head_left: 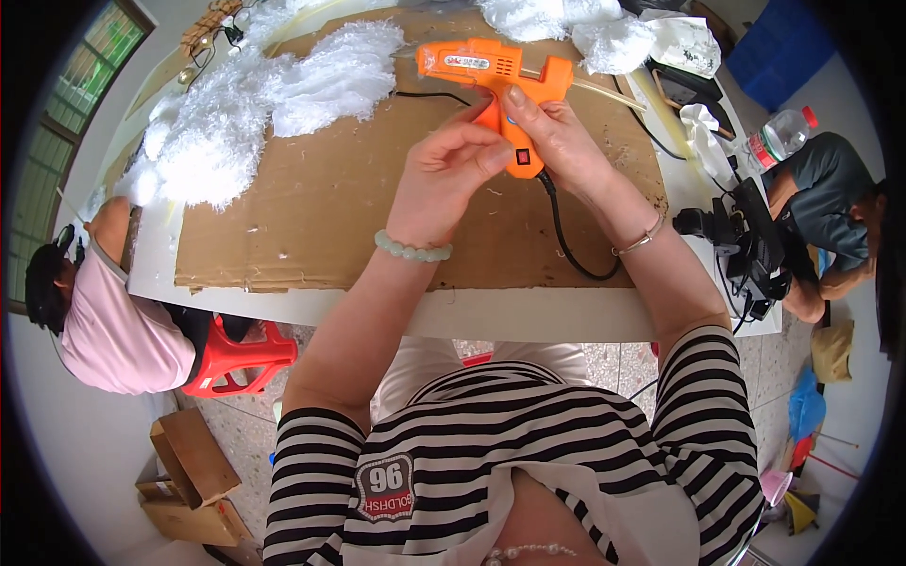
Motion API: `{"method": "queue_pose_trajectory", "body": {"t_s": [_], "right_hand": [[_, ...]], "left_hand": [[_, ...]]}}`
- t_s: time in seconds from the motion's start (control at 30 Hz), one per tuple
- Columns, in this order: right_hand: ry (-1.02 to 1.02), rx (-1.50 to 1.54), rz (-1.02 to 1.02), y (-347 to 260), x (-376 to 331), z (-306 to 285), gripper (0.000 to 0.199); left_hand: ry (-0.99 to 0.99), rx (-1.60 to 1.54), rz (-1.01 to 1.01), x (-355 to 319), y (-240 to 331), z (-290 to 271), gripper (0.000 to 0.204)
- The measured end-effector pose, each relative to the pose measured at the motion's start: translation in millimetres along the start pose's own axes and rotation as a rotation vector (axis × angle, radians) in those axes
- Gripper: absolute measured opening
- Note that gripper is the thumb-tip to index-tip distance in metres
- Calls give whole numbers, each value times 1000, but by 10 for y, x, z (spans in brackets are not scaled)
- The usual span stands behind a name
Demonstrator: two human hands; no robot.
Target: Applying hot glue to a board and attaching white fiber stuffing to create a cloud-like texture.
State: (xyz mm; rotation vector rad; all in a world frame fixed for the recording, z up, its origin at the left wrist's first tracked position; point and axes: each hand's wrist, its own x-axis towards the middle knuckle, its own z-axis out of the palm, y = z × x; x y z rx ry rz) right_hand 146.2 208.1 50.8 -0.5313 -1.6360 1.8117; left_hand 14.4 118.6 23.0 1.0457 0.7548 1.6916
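An orange hot glue gun (486, 60) is held up over the cardboard sheet (311, 231), nozzle to the left. My right hand (566, 141) wraps its handle from the right, thumb high on the back of the grip. From the left, my left hand (448, 165) closes its bent fingers and thumb on the trigger side of the handle; some fingertips are hidden. A pale glue stick (604, 92) sticks out of the gun's rear. The black power cord (557, 222) drops from the handle's base and loops over the cardboard.
White fluffy fibre (212, 137) heaps at the far left, with more fibre (613, 42) at the back. A clear bottle with a red cap (781, 137) and black devices (741, 231) occupy the right edge. One person in pink (123, 330) sits left; another person (830, 198) is at right.
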Motion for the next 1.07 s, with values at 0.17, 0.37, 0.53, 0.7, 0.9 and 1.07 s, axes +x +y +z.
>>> {"method": "queue_pose_trajectory", "body": {"t_s": [0.17,0.37,0.53,0.7,0.9,1.07], "right_hand": [[47,21,-133,140,47,59,44],[-23,-220,-163,106,20,77,57],[156,-415,-324,56,-41,95,31],[129,-771,-747,-53,-77,228,28],[135,-885,-809,21,-40,166,25],[168,-1095,-879,17,-52,107,24]], "left_hand": [[-61,57,-151,-35,35,87,12],[96,-113,-10,5,64,-13,14],[232,-183,73,67,137,-97,14],[194,-173,-7,41,69,-122,20],[132,-183,-59,34,52,-90,25],[149,-130,-102,24,30,-100,28]]}}
